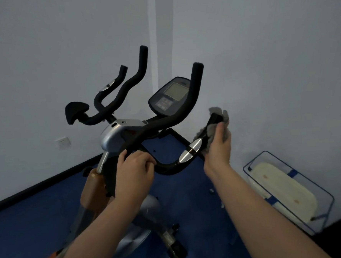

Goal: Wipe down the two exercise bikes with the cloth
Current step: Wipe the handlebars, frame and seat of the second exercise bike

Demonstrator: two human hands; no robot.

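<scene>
Writing: no brand or label could be read; the console (pixel 170 97) showed a pale screen and rows of small buttons, too blurred to make out.
Exercise bike (pixel 118 136): it stood in the corner of the room on a blue floor, with a silver housing behind the console and an orange-brown frame part lower left of that housing.
Handlebars (pixel 165 121): black padded bars curved up on both sides of the console; a silver sensor plate (pixel 190 150) sat on the near right bar, below and right of the console.
Cloth (pixel 217 117): grey, wrapped round the end of the near right bar, right of the console and just past the sensor plate.
Right hand (pixel 218 145): the forearm reached up from the lower right; fingers and thumb were curled round the cloth, clasping it against the bar.
Left hand (pixel 135 167): fingers were curled over the near bar below and left of the console, gripping it, knuckles up.
Basket (pixel 327 195): a blue wire basket holding pale, flat pads sat by the wall, well to the right of the bike.
Wall socket (pixel 62 142): a white plate sat low on the wall, left of the bike.
</scene>
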